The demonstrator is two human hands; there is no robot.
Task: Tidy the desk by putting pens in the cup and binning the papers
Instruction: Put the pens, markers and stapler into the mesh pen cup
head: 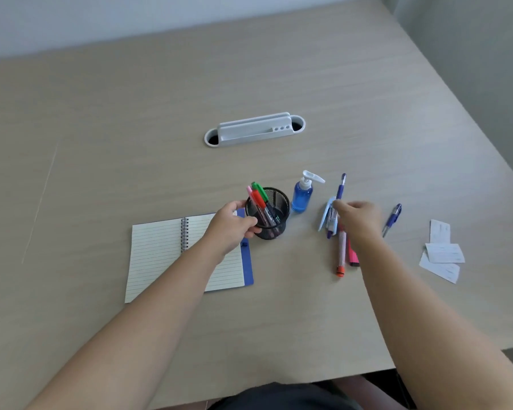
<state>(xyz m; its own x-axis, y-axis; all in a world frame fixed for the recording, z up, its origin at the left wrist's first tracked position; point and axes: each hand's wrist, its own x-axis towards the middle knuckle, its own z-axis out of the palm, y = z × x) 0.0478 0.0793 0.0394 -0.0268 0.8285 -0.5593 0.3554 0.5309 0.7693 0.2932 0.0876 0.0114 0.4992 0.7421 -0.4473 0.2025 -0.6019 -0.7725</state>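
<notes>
My left hand (230, 224) grips the black mesh cup (268, 213), already holding markers, beside the open notebook (160, 253). My right hand (357, 217) pinches a blue pen (340, 190) above the loose pens (341, 250). Paper slips (442, 253) lie near the desk's (131, 113) right edge. Open surface stretches behind and left. No writing is legible.

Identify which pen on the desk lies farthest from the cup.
The blue pen lying alone between the right hand and the paper slips; the other loose pens cluster under that hand, closer to the cup.
</notes>
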